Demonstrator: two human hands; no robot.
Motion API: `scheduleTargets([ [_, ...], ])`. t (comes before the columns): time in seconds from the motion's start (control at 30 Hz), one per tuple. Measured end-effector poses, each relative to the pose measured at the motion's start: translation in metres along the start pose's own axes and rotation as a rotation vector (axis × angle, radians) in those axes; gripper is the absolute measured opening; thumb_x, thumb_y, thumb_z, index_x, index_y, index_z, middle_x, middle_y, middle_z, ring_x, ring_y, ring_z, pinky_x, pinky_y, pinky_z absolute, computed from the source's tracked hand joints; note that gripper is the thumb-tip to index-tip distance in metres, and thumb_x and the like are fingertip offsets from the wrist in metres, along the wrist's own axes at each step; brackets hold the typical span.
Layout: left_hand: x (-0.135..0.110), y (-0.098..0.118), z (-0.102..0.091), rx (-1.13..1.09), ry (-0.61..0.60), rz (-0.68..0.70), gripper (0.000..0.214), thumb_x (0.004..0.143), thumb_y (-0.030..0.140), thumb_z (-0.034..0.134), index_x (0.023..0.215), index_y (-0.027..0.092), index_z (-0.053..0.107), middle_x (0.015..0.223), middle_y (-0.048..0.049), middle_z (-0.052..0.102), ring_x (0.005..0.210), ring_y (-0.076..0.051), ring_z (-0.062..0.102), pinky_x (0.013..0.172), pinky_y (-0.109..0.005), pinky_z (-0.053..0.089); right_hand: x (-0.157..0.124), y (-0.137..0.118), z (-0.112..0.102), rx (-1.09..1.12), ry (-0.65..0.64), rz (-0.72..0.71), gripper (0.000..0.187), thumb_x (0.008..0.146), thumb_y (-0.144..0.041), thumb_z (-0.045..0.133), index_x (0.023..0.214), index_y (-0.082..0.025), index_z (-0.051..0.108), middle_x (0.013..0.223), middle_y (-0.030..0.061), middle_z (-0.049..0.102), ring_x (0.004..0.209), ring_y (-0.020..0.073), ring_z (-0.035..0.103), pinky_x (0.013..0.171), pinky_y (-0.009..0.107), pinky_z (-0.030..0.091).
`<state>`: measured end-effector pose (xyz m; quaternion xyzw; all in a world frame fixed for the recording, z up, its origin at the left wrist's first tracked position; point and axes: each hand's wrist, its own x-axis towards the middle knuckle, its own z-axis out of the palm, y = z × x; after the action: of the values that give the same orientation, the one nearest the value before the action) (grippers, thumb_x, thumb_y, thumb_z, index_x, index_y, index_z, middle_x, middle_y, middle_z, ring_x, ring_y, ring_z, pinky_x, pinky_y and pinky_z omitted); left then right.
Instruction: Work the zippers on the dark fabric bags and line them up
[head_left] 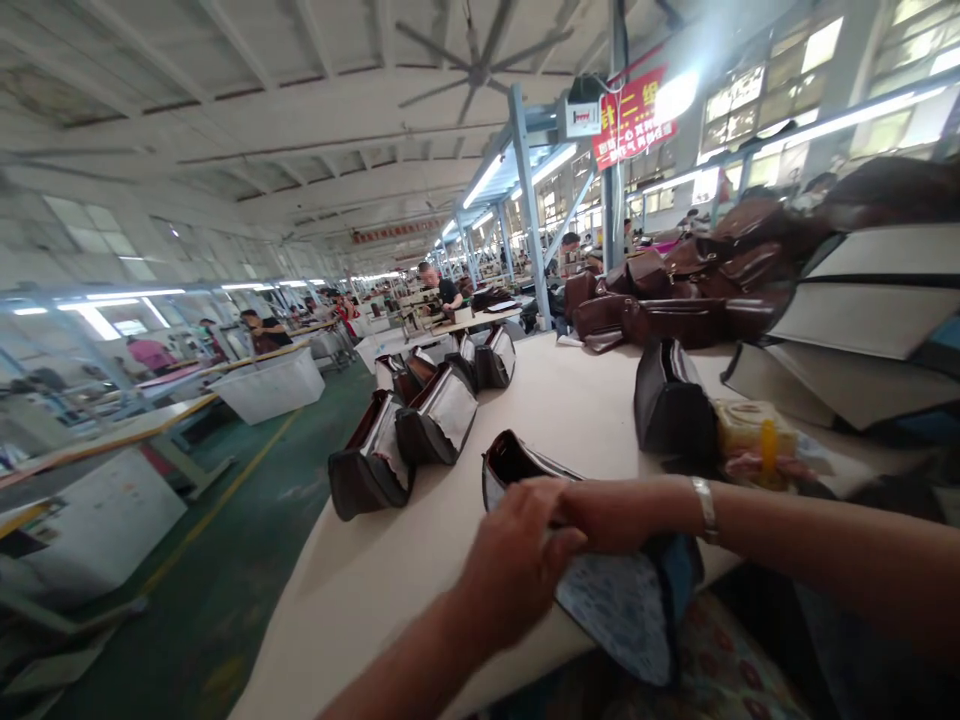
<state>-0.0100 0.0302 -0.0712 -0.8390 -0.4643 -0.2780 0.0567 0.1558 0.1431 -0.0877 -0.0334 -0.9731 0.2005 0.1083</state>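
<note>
An unfinished dark bag (525, 458) lies at the near edge of the pale table, its mouth open toward the far side. A mottled grey-blue panel (622, 605), seemingly part of it, hangs below my wrist over the edge. My left hand (514, 555) reaches in from below, with its fingers curled closed at the bag's upper edge. From the right comes my right hand (600, 512), a pale band round its wrist. It meets the left hand on the bag, and its fingers are partly hidden there. Both hands look closed on the bag.
Several similar dark bags (439, 415) stand at the table's left side. Another bag (675, 405) stands to the right beside a yellowish container (757, 430). Brown leather bags (682, 290) and stacked pale panels (862, 315) crowd the right. A co-worker (439, 290) is farther back.
</note>
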Motion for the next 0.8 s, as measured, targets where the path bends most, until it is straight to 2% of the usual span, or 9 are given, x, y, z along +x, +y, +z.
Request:
scheduleTargets([
  [0.1,-0.019,0.015,0.036,-0.139,0.131,0.095,0.062,0.098,0.058,0.045,0.144,0.017,0.036,0.138,-0.0213,0.057,0.13,-0.031,0.055,0.105,-0.047,0.052,-0.024,-0.002,-0.02,0.018,-0.04,0.086,0.021,0.097,-0.019,0.054,0.08,-0.014,0.066,0.071,-0.0006,0.066,0.059,0.0104,0.055,0.057,0.022,0.045],
  [0.2,-0.018,0.016,0.058,-0.209,0.204,0.134,0.064,0.097,0.061,0.046,0.142,0.017,0.037,0.129,-0.0209,0.064,0.123,-0.032,0.061,0.106,-0.052,0.05,-0.049,-0.011,-0.034,0.093,0.023,0.216,0.025,0.104,-0.026,0.046,0.097,-0.016,0.068,0.09,0.0054,0.069,0.078,0.0152,0.063,0.072,0.026,0.049],
  [0.3,-0.007,0.012,0.078,-0.238,0.175,0.187,0.064,0.095,0.067,0.043,0.137,0.02,0.043,0.117,-0.0163,0.07,0.113,-0.032,0.067,0.107,-0.056,0.046,-0.07,-0.016,-0.038,0.173,0.081,0.272,0.028,0.104,-0.036,0.047,0.106,-0.019,0.069,0.099,0.008,0.068,0.088,0.019,0.064,0.082,0.031,0.05],
  [0.4,-0.002,0.011,0.101,-0.246,0.192,0.183,0.073,0.089,0.076,0.045,0.133,0.018,0.044,0.103,-0.0157,0.073,0.099,-0.032,0.071,0.104,-0.057,0.047,-0.088,-0.014,-0.035,0.168,0.134,0.241,0.029,0.099,-0.043,0.055,0.11,-0.02,0.069,0.105,0.0122,0.068,0.093,0.0242,0.065,0.084,0.036,0.052],
  [0.5,-0.003,0.011,0.115,-0.144,0.028,0.126,0.076,0.08,0.083,0.05,0.116,0.016,0.054,0.086,-0.0146,0.072,0.081,-0.033,0.071,0.081,-0.055,0.054,-0.104,-0.011,-0.028,0.15,0.155,0.196,0.041,0.087,-0.05,0.071,0.115,-0.019,0.069,0.114,0.0158,0.067,0.101,0.0293,0.066,0.086,0.039,0.054],
  [0.57,-0.002,0.008,0.111,-0.035,-0.13,0.132,0.06,0.083,0.078,0.052,0.097,0.021,0.059,0.079,-0.011,0.069,0.074,-0.03,0.068,0.067,-0.047,0.052,-0.109,-0.008,-0.023,0.132,0.14,0.189,0.046,0.079,-0.05,0.079,0.113,-0.02,0.069,0.121,0.0155,0.066,0.107,0.0308,0.064,0.092,0.041,0.052],
  [0.63,0.003,0.003,0.096,0.006,-0.239,0.158,0.044,0.09,0.067,0.053,0.081,0.024,0.06,0.078,-0.0073,0.067,0.071,-0.025,0.065,0.063,-0.041,0.047,-0.107,-0.007,-0.018,0.128,0.115,0.181,0.044,0.075,-0.047,0.083,0.107,-0.021,0.071,0.12,0.013,0.066,0.109,0.0301,0.063,0.097,0.042,0.049],
  [0.73,0.021,-0.008,0.059,-0.186,-0.337,0.127,0.038,0.093,0.052,0.06,0.071,0.021,0.059,0.079,-0.0028,0.067,0.071,-0.018,0.062,0.063,-0.035,0.042,-0.095,-0.007,-0.016,0.181,0.126,0.175,0.032,0.079,-0.043,0.08,0.097,-0.018,0.07,0.104,0.0092,0.068,0.097,0.0251,0.064,0.091,0.039,0.047],
  [0.8,0.036,-0.014,0.03,-0.381,-0.38,0.085,0.04,0.095,0.05,0.06,0.072,0.018,0.061,0.079,-0.0024,0.065,0.075,-0.016,0.061,0.068,-0.031,0.041,-0.084,-0.01,-0.019,0.269,0.202,0.162,0.031,0.083,-0.044,0.077,0.088,-0.016,0.067,0.09,0.0064,0.066,0.086,0.021,0.062,0.081,0.034,0.047],
])
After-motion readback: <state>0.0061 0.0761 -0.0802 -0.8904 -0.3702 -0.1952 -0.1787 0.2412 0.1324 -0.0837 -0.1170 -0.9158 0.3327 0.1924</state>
